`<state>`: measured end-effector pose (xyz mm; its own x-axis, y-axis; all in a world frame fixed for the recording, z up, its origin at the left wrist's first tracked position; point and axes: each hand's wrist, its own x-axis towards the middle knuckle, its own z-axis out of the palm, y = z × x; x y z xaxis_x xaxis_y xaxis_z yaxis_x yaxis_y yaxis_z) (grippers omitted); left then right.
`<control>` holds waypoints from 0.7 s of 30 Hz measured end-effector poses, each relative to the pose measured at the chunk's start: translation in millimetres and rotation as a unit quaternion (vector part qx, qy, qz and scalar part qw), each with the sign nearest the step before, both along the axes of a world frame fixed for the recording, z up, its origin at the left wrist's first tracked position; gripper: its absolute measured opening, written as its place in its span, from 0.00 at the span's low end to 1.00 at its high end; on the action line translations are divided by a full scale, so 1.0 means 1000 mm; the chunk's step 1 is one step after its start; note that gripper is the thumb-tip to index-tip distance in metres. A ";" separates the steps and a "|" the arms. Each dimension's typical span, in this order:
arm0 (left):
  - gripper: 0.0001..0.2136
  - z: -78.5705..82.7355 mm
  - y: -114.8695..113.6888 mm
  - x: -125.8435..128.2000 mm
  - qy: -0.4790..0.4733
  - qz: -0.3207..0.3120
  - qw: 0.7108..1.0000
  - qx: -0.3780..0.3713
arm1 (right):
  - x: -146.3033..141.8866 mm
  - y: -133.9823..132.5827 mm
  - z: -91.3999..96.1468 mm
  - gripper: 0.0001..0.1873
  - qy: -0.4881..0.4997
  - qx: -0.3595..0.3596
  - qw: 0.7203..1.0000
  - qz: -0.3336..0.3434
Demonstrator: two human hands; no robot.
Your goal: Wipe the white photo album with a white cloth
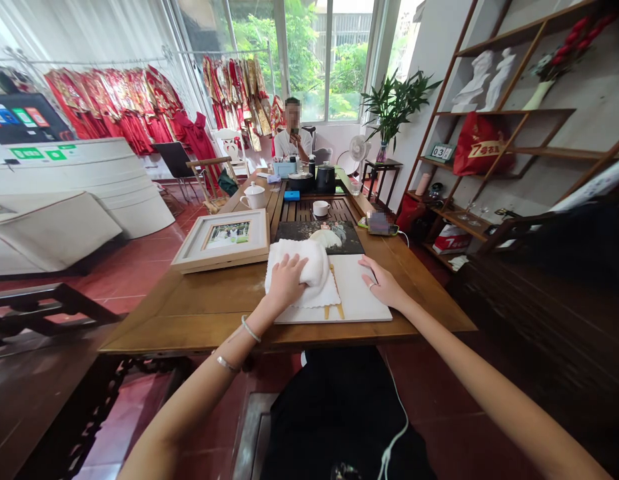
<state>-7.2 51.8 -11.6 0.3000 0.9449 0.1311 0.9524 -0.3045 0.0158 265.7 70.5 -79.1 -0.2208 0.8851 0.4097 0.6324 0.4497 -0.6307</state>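
My left hand is closed over a bunched white towel from above and presses it onto a white picture panel. The towel hides much of the panel; a yellowish figure shows at its lower edge. On the panel's right side lies my right hand, open, with thumb and fingers apart and touching the surface near the edge. Just behind is a dark picture panel with a pale round shape on it. Left of the towel rests a light wooden picture frame holding a photo, apparently stacked on another.
The wooden table also bears a lidded white mug, a white cup, a blue box, a black kettle and a phone on a cable. A person sits at the far end. Shelves stand right.
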 end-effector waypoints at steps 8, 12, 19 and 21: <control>0.32 0.006 -0.070 0.004 -0.006 -0.001 0.999 -0.040 | -0.001 -0.001 0.002 0.29 -0.006 -0.001 1.000 -0.001; 0.33 0.007 -0.084 -0.002 -0.012 -0.012 0.999 -0.043 | 0.000 0.000 0.001 0.28 -0.010 0.003 1.000 0.002; 0.33 0.002 -0.041 -0.005 0.001 -0.007 1.000 -0.023 | 0.000 0.000 0.000 0.28 -0.001 0.009 1.000 0.003; 0.31 0.001 -0.023 -0.003 0.006 0.002 1.000 -0.009 | 0.000 0.001 -0.001 0.28 -0.002 0.005 1.000 0.002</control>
